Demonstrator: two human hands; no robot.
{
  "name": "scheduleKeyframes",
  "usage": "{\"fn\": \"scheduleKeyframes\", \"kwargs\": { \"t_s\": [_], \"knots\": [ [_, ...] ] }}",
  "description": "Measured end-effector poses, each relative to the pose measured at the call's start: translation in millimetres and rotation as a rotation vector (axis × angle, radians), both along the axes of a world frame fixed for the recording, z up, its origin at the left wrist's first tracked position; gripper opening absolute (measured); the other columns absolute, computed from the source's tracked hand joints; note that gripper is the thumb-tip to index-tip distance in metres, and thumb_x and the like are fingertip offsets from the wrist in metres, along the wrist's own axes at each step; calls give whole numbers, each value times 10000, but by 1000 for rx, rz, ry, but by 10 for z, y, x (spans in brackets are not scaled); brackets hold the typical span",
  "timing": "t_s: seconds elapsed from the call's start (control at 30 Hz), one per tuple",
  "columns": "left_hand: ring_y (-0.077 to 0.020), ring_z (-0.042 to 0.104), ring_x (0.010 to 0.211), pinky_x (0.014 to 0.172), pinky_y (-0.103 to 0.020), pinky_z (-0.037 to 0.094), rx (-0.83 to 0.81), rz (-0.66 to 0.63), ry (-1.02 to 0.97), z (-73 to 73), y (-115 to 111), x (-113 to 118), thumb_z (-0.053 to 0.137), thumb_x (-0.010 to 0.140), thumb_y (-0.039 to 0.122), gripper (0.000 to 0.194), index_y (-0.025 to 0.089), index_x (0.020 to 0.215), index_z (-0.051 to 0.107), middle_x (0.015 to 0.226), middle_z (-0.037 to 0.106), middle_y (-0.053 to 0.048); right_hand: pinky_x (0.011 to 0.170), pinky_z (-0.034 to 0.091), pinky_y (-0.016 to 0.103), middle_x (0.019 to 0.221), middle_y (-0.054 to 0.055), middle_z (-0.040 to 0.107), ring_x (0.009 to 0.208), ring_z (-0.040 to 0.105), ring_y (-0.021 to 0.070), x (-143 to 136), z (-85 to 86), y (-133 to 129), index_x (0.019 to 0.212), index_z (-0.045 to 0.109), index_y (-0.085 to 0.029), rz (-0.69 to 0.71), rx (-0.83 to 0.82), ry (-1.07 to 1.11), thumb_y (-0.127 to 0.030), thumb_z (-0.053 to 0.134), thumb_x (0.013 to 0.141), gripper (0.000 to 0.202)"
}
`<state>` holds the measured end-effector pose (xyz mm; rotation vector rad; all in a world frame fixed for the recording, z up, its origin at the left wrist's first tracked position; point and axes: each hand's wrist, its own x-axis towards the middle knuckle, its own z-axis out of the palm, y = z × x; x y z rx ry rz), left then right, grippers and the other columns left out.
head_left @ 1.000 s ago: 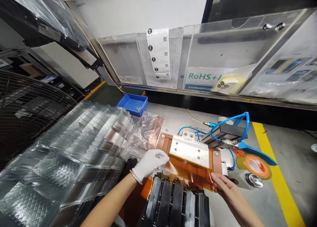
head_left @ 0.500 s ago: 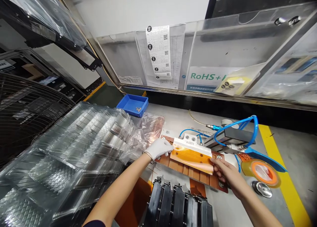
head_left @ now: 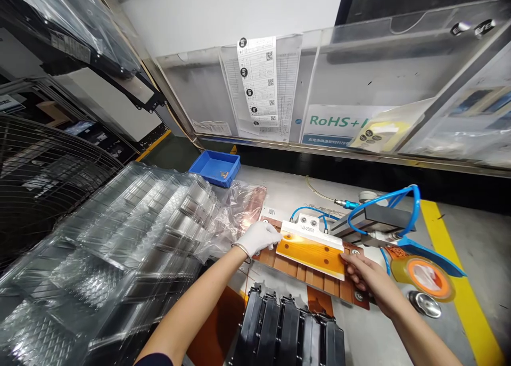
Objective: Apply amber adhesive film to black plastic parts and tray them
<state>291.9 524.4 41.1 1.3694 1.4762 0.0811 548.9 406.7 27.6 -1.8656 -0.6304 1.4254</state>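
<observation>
Pressing step: amber film (head_left: 312,252) being laid on fixture (head_left: 315,273).
Trays (head_left: 120,249): clear stack, at 9 o'clock.
Film: long axis 10-to-4 o'clock, flat, under white plate (head_left: 311,234).
Left hand (head_left: 258,237): gloved, fingers pressing film's left end.
Right hand (head_left: 365,273): bare, fingertips pinching film's right corner.
Next, judged: smoothing flat, ends aligned.

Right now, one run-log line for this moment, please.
left hand: gloved, on left end of amber film | right hand: bare, on its right end | film: flat on brown fixture | tape roll: right
</observation>
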Motion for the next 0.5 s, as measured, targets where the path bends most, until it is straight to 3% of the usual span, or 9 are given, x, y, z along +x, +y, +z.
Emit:
{"fn": "scheduleKeyframes", "kwargs": {
  "t_s": [0.17, 0.37, 0.43, 0.5],
  "knots": [
    [-77, 368, 358, 362, -223, 308, 10, 0, -14, 8, 1, -8, 673, 703, 397, 218, 179, 712, 670, 492, 603, 42, 375, 288, 209, 441, -60, 456, 382, 357, 79, -19, -20, 19, 570, 458, -226, 65, -7, -91, -621, 683, 587, 455],
    [-83, 352, 365, 366, -242, 292, 6, -14, -38, -29, -13, -40, 648, 732, 449, 278, 175, 761, 680, 531, 628, 38, 382, 319, 230, 404, -18, 486, 359, 399, 101, 288, 56, -40, 518, 451, -223, 213, -20, -289, -707, 659, 630, 538],
    [-86, 361, 370, 360, -243, 293, 0, -17, -49, -26, -26, -41, 639, 739, 454, 286, 174, 774, 687, 550, 637, 34, 397, 366, 276, 442, 29, 525, 390, 454, 146, 159, 140, -138, 538, 479, -226, 299, 41, -370, -773, 447, 762, 592],
    [-89, 391, 382, 360, -240, 305, -2, -29, -56, -14, -29, -39, 642, 734, 439, 269, 177, 760, 696, 562, 645, 32, 463, 444, 335, 561, 85, 609, 492, 549, 199, -308, 185, -282, 630, 552, -214, 438, 168, -418, -730, 188, 883, 680]
  ]
}}
